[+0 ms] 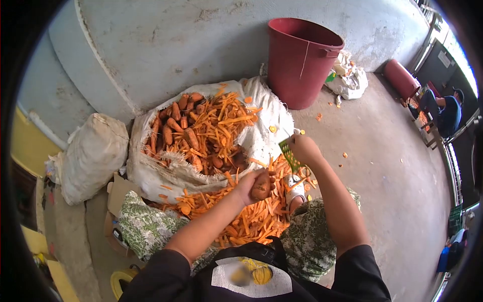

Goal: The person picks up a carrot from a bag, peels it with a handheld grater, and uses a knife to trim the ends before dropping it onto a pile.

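Note:
My left hand (246,188) is closed around a thick, brownish-orange carrot (261,187), held above a heap of orange carrot strips (256,217). Up and to the right, my right hand (306,150) grips a flat, green patterned knife (290,155); its handle is hidden in my fingers. The knife and the carrot are apart. Just beyond my hands, an open white woven sack (168,173) holds whole carrots (174,125) and many cut strips (221,123).
A tall dark red bin (302,65) stands by the wall, with a white bag (351,83) beside it. A full sack (95,156) leans at left near a cardboard box (115,201). One white shoe (295,189) touches the strips. Another person (449,113) sits far right.

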Tool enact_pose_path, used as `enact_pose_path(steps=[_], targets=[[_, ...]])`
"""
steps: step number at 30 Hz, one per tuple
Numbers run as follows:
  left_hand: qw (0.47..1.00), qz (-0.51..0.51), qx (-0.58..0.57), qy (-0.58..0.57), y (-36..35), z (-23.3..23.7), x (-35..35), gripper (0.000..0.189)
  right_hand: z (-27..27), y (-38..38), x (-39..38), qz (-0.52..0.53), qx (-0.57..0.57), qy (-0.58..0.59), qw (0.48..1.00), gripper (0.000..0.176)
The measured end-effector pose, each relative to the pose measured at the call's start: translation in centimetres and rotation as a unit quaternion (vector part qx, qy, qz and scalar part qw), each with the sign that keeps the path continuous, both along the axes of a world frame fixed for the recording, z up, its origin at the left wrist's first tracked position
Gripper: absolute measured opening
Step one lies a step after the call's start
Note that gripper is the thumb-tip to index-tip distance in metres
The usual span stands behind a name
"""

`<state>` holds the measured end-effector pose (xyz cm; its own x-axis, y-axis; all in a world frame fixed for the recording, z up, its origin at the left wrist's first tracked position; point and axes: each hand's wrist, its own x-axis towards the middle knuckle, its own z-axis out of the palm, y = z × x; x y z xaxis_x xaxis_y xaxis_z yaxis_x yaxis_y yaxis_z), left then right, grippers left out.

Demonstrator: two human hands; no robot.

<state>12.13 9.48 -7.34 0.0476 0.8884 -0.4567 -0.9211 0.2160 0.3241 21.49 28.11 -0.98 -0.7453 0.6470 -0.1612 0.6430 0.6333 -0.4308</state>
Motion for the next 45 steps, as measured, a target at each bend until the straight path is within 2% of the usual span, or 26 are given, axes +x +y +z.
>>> enact_pose_path(steps=[1,2,4,5,6,8,9,12,14,16,18,20,25,27,28,30,34,37,38,39,40,41,42,43,44,45], targets=[[1.000,-0.013,-0.001,-0.001,0.1,0.3,-0.2,0.036,0.4,-0.1,-0.2,-0.051,-0.020,0.038,0.998,0.035],[1.000,-0.006,0.004,-0.007,0.1,0.6,-0.6,0.040,1.0,-0.4,-0.3,-0.051,-0.019,0.038,0.998,0.035],[0.996,0.040,-0.074,0.044,0.1,3.9,-0.8,0.038,2.4,-1.2,-1.0,-0.162,-0.086,0.180,0.966,0.037],[0.995,0.045,-0.071,0.045,-0.1,5.4,-0.8,0.038,2.9,-2.0,-1.4,-0.197,-0.164,0.238,0.937,0.038],[0.992,0.067,-0.097,0.054,-0.6,6.7,-0.9,0.038,3.6,-3.2,-1.9,-0.192,-0.165,0.237,0.938,0.038],[0.986,0.096,-0.122,0.060,-1.7,8.1,-0.9,0.037,5.5,-6.3,-2.9,-0.226,-0.340,0.373,0.833,0.034],[0.989,0.086,-0.100,0.063,-2.4,8.5,-1.2,0.033,6.2,-8.0,-3.7,-0.210,-0.369,0.405,0.810,0.031],[0.993,0.070,-0.048,0.080,-4.9,8.7,-2.2,0.027,4.8,-11.8,-6.0,-0.154,-0.378,0.423,0.809,0.030],[0.993,0.109,-0.008,0.053,-5.4,8.6,-2.8,0.027,4.0,-13.5,-6.9,-0.093,-0.261,0.396,0.875,0.030],[0.993,0.114,0.036,-0.006,-5.6,8.0,-3.3,0.026,3.9,-14.1,-7.3,-0.076,-0.234,0.393,0.886,0.031],[0.986,0.161,-0.041,0.019,-5.5,7.7,-3.4,0.027,3.8,-14.5,-7.7,-0.099,-0.175,0.415,0.888,0.031],[0.985,0.166,-0.045,0.024,-5.7,7.5,-3.8,0.027,3.9,-14.8,-8.0,-0.117,-0.187,0.421,0.880,0.032],[0.983,0.167,-0.066,0.028,-6.1,7.2,-4.1,0.027,3.3,-15.2,-8.5,-0.124,-0.075,0.361,0.921,0.032],[0.993,0.060,-0.038,0.091,-6.5,6.7,-4.9,0.026,3.0,-14.8,-8.9,-0.142,-0.084,0.344,0.924,0.032],[0.993,0.061,-0.038,0.090,-6.2,6.9,-4.9,0.026,2.9,-14.5,-9.1,-0.159,-0.091,0.330,0.926,0.032],[0.977,0.117,-0.129,0.125,-5.2,7.7,-4.8,0.025,2.1,-13.3,-9.6,-0.158,-0.085,0.328,0.927,0.033],[0.988,0.066,-0.033,0.136,-5.2,6.6,-6.1,0.026,1.5,-12.6,-9.9,-0.171,-0.112,0.321,0.925,0.034],[0.978,0.078,-0.082,0.176,-4.4,5.3,-5.8,0.025,-0.3,-11.9,-10.1,-0.164,-0.079,0.301,0.936,0.032],[0.975,0.066,-0.089,0.191,-4.5,4.5,-6.0,0.025,-1.3,-10.8,-10.2,-0.206,-0.106,0.301,0.925,0.030],[0.975,-0.042,-0.101,0.192,-5.4,5.1,-5.9,0.027,-2.5,-8.8,-10.3,-0.248,-0.132,0.299,0.912,0.028],[0.969,-0.047,-0.117,0.213,-5.9,9.7,-3.3,0.031,-3.7,-5.1,-9.6,-0.310,-0.121,0.304,0.893,0.030],[0.969,-0.040,-0.102,0.224,-6.2,9.2,-2.7,0.035,-1.8,-3.4,-8.5,-0.365,-0.152,0.277,0.876,0.035],[0.968,-0.033,-0.087,0.234,-6.6,8.8,-2.6,0.039,-3.4,-1.1,-8.5,-0.407,-0.059,0.240,0.879,0.035],[0.967,-0.035,-0.089,0.236,-6.9,8.3,-3.2,0.039,-2.0,-1.1,-8.2,-0.411,-0.082,0.296,0.858,0.036],[0.980,0.003,-0.075,0.182,-7.0,7.5,-4.2,0.036,-0.5,-1.5,-8.1,-0.407,-0.080,0.299,0.859,0.036],[0.989,0.041,-0.059,0.127,-6.8,7.1,-4.9,0.035,0.7,-2.3,-7.8,-0.404,-0.144,0.349,0.833,0.036]])
